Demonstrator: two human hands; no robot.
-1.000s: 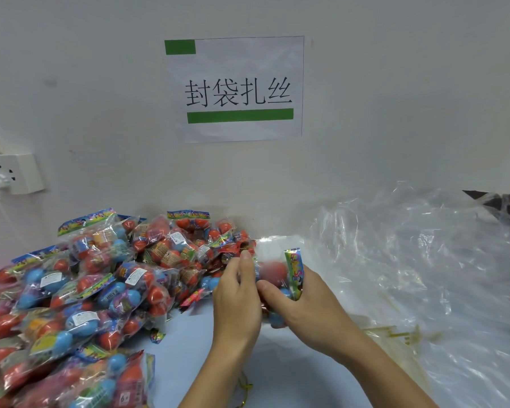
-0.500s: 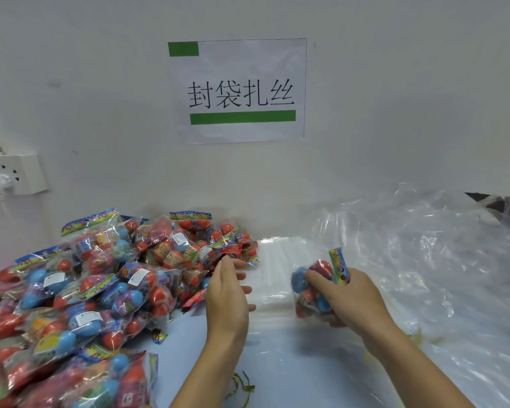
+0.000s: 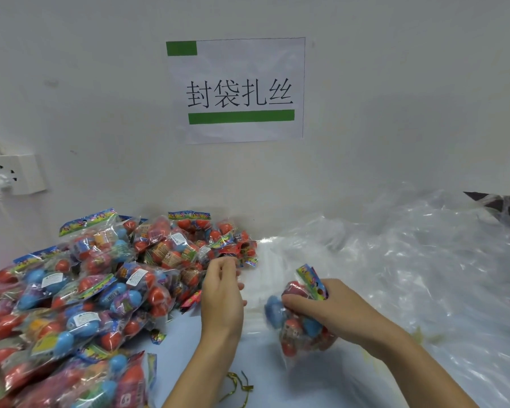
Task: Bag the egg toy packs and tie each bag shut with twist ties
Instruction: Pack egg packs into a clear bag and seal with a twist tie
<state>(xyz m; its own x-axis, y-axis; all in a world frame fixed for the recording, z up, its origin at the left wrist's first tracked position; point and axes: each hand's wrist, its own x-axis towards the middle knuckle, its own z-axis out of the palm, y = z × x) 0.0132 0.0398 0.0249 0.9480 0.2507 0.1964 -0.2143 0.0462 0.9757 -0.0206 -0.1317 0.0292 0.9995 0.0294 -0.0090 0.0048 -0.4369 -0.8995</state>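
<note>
Head view, with the paper sign [image 3: 236,89] on the wall taken as landmark: the right hand [image 3: 333,313] is below and to the right of the sign, its fingers and thumb curled round one egg toy pack [image 3: 299,319], gripping it near the printed header so that the eggs hang below the palm; this grip appears intended to keep the pack compact for insertion into a bag. The left hand [image 3: 223,295] is directly below the sign, back of the hand to the camera, fingers bent toward the clear plastic bags [image 3: 409,275], which lie below and right of the sign; whether it pinches a bag edge or holds nothing cannot be told, since the film is transparent and the fingertips are blurred. The stock of egg toy packs [image 3: 86,290] is heaped below and left of the sign, within the left hand's reach, which suits drawing from one side and bagging on the other. Gold twist ties [image 3: 239,384] lie on the blue surface [image 3: 206,375] well below the sign, between the forearms, ready for closing. A wall socket [image 3: 15,173] with a plug is far left of the sign. Not resolvable: the bag mouth, the number of bags, the pack's lower end behind film, and a dark object at the right frame edge, cut off
</note>
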